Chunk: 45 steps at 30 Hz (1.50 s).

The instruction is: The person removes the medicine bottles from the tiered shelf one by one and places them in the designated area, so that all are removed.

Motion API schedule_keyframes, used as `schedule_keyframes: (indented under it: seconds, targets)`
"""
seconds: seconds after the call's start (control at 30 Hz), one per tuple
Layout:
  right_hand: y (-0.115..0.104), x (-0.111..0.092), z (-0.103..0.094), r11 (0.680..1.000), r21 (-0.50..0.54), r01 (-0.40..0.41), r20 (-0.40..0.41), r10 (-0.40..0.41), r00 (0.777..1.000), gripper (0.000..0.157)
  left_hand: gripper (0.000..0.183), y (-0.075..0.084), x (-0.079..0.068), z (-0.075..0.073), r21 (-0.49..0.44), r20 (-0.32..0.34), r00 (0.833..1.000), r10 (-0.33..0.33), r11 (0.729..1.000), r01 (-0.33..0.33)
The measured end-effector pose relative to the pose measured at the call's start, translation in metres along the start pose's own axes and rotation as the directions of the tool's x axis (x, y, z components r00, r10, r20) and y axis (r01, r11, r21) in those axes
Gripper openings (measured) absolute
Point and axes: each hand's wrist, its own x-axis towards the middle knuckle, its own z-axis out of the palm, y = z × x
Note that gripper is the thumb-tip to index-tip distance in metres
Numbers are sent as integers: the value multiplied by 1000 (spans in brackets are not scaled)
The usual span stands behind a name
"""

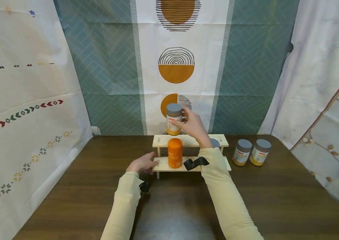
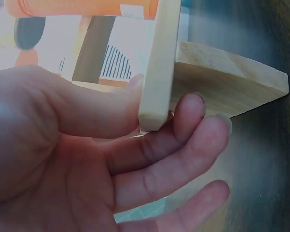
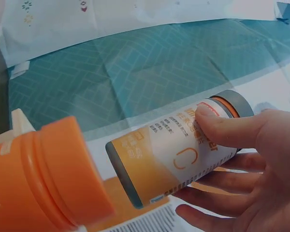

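Note:
My right hand [image 1: 194,126] grips a grey-capped vitamin bottle [image 1: 173,120] with a white and yellow label, thumb across the front. That bottle is upright over the back of the upper board [image 1: 191,140] of a two-step wooden rack. In the right wrist view, its bottom [image 3: 125,179] hangs apart from the orange bottle [image 3: 53,174]. The orange bottle stands on the rack's lower board [image 1: 160,165]. My left hand [image 1: 142,163] pinches this board's left end [image 2: 157,87] between thumb and fingers. Another grey-capped bottle [image 1: 215,143] is mostly hidden behind my right wrist.
Two more grey-capped bottles [image 1: 242,152] [image 1: 260,152] stand side by side on the brown table [image 1: 97,200], right of the rack. A patterned cloth [image 1: 106,66] hangs behind the table. White cloths [image 1: 22,100] hang along both sides.

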Motion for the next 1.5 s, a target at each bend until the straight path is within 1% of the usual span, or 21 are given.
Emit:
schedule_keyframes:
  seconds: [0.2, 0.27, 0.4, 0.47, 0.6, 0.77, 0.93, 1.1, 1.3, 1.5]
  targets:
    - [-2, -12, -14, 1000, 2, 4, -60, -3, 998, 60, 34, 2, -2, 0, 14, 4, 1000, -4, 1000, 4]
    - [-1, -14, -17, 1000, 24, 4, -88, -2, 996, 61, 34, 2, -2, -1, 16, 0, 1000, -10, 1000, 10]
    - [0, -18, -23, 997, 71, 15, -144, -5, 990, 63, 35, 1, -2, -2, 16, 6, 1000, 0, 1000, 0]
    - [2, -20, -25, 997, 77, 27, -166, -14, 986, 63, 35, 1, -2, -2, 13, 8, 1000, 2, 1000, -2]
    - [4, -27, -34, 997, 52, 58, -204, -46, 978, 62, 34, 1, -1, -1, 9, 3, 1000, -1, 1000, 1]
    - [11, -38, -51, 997, -12, 81, -255, -82, 964, 61, 33, 2, 0, 0, 3, 2, 1000, 2, 1000, -2]
    - [18, -49, -67, 996, -50, 71, -301, -83, 950, 60, 33, 2, 0, 1, 10, -2, 1000, -4, 1000, 4]
    - [27, -57, -73, 997, -55, 63, -342, -78, 936, 58, 33, 1, -2, 0, 4, -9, 1000, -12, 1000, 12]
    - [35, -67, -80, 997, -67, 49, -415, -73, 907, 57, 34, 1, -2, 0, -4, -10, 1000, -4, 1000, 4]
    - [38, -76, -93, 994, -100, 43, -454, -85, 887, 56, 34, 2, -2, 0, -20, -6, 1000, 7, 1000, -7]
